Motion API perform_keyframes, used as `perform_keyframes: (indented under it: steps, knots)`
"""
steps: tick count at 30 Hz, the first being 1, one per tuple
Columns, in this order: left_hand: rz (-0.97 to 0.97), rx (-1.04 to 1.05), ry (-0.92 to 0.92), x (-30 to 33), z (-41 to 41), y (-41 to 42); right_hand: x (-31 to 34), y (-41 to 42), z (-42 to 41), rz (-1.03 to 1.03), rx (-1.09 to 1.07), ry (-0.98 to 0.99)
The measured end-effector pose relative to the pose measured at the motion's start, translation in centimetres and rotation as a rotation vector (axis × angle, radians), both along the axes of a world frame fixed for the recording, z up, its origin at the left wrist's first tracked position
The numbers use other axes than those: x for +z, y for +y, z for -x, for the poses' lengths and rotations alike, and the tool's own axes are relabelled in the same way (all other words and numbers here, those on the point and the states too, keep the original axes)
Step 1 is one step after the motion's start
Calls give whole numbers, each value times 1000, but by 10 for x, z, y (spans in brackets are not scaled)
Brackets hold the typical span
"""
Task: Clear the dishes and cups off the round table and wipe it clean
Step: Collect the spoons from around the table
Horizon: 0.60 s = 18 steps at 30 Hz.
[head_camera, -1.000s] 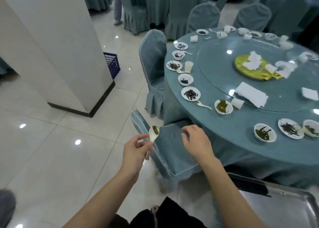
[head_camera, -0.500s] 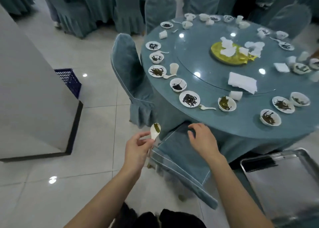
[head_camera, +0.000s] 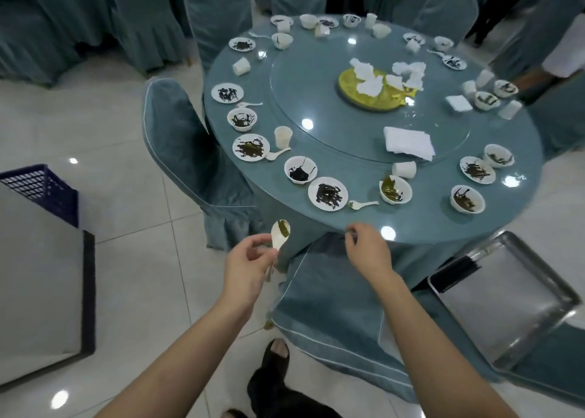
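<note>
At the near edge of the round table (head_camera: 522,152), the left hand (head_camera: 245,267) pinches a white spoon (head_camera: 279,237) by its handle, bowl up and soiled green, while the right hand (head_camera: 368,251) rests loosely curled on the chair cover (head_camera: 332,307), holding nothing. Best to keep the spoon level — residue could drip — and carry it to the steel tray (head_camera: 506,297) beside the chair before gathering the bowls and cups

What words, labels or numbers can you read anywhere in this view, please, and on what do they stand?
None: no readable text shows.
The dishes, the cups, the steel tray and the blue crate carry no visible lettering.
</note>
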State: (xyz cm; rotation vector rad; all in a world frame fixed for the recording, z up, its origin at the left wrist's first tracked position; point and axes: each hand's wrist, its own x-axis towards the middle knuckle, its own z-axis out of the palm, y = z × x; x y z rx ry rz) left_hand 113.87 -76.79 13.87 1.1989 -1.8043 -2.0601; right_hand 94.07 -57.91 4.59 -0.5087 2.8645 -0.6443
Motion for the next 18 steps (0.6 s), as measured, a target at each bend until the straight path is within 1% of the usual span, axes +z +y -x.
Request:
perform_keyframes:
  steps: [7,10,15,18]
  knots:
    - [20,-15,-80,-13,53,-24,-61,-31,109,0,-145,-87]
    - [26,-10,-133,-22,74,-31,-86,-30,148,-54,-163,-95]
    - [18,-7,-164,-33,100,-38,-114,-25,190,-168,-55,-111]
    - [26,-10,-175,-38,109,-41,-126,-25,206,-228,54,-125]
